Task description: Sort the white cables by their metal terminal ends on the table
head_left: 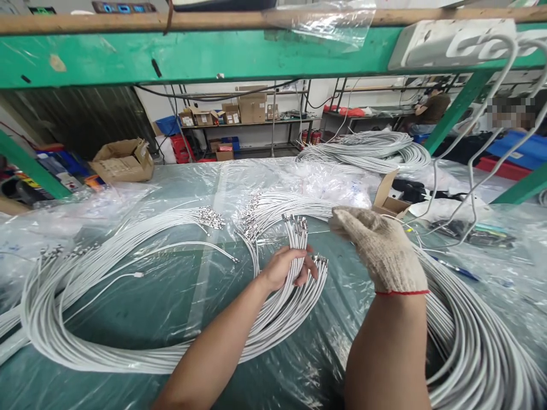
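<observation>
My bare left hand (287,267) is closed around a bunch of white cables (294,245), just below their metal connector ends, which point up. More cables of the same bundle (273,341) curve away below it to the left, and some ends lie loose beside my fingers. My right hand (378,247), in a knitted glove with a red cuff, is raised to the right, thumb and fingers pressed together. Whatever is in its fingertips, if anything, cannot be made out. Behind it lies another fan of connector-ended cables (294,205). A large cable bundle (474,324) passes below its wrist.
Plastic film covers the green table (171,302). A big cable coil (363,149) lies at the back, with a small open carton (390,196) and a blue pen (455,267) on the right. A green beam (213,54) with a power strip (453,42) crosses above. People sit far right.
</observation>
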`<state>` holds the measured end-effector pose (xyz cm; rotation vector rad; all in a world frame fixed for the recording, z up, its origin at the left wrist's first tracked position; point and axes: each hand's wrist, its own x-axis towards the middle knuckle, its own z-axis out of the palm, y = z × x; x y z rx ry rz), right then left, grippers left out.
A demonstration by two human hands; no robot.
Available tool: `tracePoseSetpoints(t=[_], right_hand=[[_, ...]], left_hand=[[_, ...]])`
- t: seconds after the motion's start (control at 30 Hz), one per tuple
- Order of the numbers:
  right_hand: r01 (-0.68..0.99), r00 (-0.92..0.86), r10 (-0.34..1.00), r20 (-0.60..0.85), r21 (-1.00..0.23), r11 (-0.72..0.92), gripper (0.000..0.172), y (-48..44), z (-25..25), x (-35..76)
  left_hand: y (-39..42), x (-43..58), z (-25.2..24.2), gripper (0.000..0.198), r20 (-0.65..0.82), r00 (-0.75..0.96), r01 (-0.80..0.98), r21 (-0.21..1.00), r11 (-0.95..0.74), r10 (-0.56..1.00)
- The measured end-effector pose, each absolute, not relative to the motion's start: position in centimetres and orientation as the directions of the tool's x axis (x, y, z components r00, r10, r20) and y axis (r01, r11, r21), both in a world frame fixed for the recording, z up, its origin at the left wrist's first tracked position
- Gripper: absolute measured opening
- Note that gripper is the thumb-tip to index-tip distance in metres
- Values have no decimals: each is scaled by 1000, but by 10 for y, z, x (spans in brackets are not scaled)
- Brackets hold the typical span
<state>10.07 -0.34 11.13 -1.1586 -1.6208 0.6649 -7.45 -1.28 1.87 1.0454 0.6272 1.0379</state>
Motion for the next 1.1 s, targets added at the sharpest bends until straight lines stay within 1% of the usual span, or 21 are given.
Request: tracePoseSetpoints(t=[0.1, 0.17, 0.27, 0.33, 0.43, 0.53, 0.63, 0.87, 1.1], right_hand=[[381, -151, 937, 314, -856, 348, 35, 3, 105, 95], [371, -229, 931, 285, -859, 354, 35, 6, 102, 89], [375, -310, 917, 250, -854, 360, 37, 10, 98, 83], [416, -305, 925, 226, -842, 343, 38, 12, 97, 82], [444, -243, 943, 227, -838, 316, 40, 14, 95, 84], [391, -200, 952, 232, -872, 295, 36, 14, 92, 87], [349, -190, 957, 219, -896, 274, 34, 15, 91, 89], [242, -148, 980, 134, -956, 168, 42, 12, 93, 92], [237, -230, 966, 118, -956, 173, 37, 13, 91, 95]], left_hand=[[-15, -73, 20, 21, 36, 367, -377, 919, 113, 930], [-16, -71, 21, 23, 19, 347, -353, 929, 112, 938], [-16, -70, 22, 31, 5, 342, -320, 941, 111, 940], [-15, -70, 22, 36, 5, 352, -304, 946, 109, 936], [-14, -71, 21, 40, 23, 354, -319, 943, 97, 935], [-13, -72, 21, 42, 46, 330, -358, 930, 80, 943], [-11, -72, 21, 43, 51, 308, -341, 938, 60, 950], [-11, -71, 21, 44, 61, 211, -312, 950, 8, 975], [-11, -73, 21, 43, 74, 251, -290, 957, 3, 965]])
